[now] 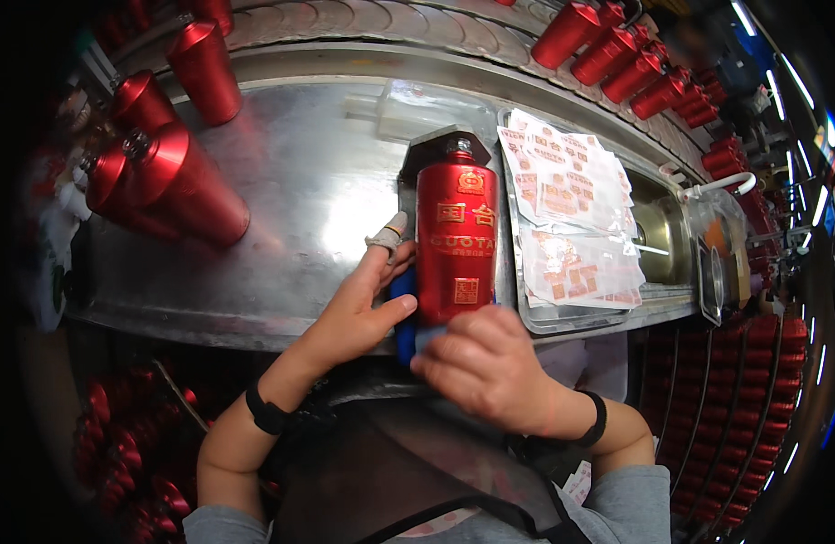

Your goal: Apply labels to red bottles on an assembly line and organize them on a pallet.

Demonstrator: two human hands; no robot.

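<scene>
A red bottle [456, 243] with gold markings lies at the table's front, its neck away from me. It rests in a dark holder [417, 156] with a blue part [405, 313] along its left side. My left hand [368, 295] is open beside the bottle's left edge, thumb and fingers apart; a pale wrap covers one fingertip. Whether it touches the bottle I cannot tell. Closed and slightly blurred, my right hand [490, 370] is at the bottle's base. What its fingers pinch, if anything, is hidden.
Right of the bottle, a metal tray [576, 319] carries transfer sheets [572, 208] with red-gold prints. Several red bottles [186, 186] stand on the metal table [300, 163] at left. More bottles [608, 59] line the curved conveyor [345, 23] behind. Stacked red bottles [730, 408] fill the lower right.
</scene>
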